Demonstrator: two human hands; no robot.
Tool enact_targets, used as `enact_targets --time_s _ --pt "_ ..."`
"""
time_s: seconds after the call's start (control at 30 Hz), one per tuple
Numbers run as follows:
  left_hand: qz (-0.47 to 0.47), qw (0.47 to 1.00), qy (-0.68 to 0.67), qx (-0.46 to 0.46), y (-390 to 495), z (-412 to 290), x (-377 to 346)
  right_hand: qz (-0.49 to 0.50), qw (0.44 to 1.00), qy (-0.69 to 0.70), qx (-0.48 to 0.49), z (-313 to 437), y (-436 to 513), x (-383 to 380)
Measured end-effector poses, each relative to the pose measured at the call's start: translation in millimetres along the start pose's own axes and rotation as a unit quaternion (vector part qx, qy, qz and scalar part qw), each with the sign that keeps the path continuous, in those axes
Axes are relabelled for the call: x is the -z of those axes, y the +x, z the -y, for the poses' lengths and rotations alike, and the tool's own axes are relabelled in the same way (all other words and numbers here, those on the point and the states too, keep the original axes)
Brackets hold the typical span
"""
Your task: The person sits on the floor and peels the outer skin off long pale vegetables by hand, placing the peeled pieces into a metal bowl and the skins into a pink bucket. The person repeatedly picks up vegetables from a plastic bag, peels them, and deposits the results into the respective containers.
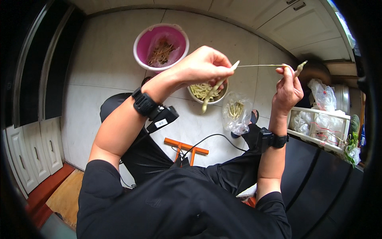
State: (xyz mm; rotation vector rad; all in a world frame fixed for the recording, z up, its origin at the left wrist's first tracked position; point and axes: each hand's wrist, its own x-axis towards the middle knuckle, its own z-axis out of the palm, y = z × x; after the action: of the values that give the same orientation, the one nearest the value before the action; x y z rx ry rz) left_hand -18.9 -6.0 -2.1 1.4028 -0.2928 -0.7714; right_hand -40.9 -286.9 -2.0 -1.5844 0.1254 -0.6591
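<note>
My left hand (206, 67) pinches a pale green bean pod (209, 97), whose long part hangs below the fingers. A thin fibre string (259, 65) runs taut from its upper tip to my right hand (286, 91). Between thumb and fingers, the right hand grips a short bean piece (299, 68) at the string's other end. Under the left hand a metal bowl (226, 95) stands on the floor, holding many broken bean pieces (200, 89); the hand and pod hide part of it. Whole bean pods (236, 110) lie in a clear plastic bag (238, 127) right of the bowl.
A pink bucket (142, 47) with dry brown scraps (162, 52) in a bag stands beyond the left forearm. An orange metal frame (186, 146) is between the legs. A black cable (215, 135) crosses there. At right sits a white rack (319, 112) of plastic bags.
</note>
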Motion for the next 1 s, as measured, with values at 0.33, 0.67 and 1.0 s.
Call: enact_targets --time_s 0.33,0.67,1.0 --pt "0.083 0.992 0.009 0.089 -9 -4 4 0.270 0.955 -0.052 0.114 -4 -22 -6" --pt "0.111 0.980 0.153 0.063 -5 1 0 0.406 0.783 -0.288 0.374 9 -40 -15" --pt "0.006 0.994 0.094 -0.056 0 9 -2 0.258 0.966 -0.024 0.002 3 -64 -39"
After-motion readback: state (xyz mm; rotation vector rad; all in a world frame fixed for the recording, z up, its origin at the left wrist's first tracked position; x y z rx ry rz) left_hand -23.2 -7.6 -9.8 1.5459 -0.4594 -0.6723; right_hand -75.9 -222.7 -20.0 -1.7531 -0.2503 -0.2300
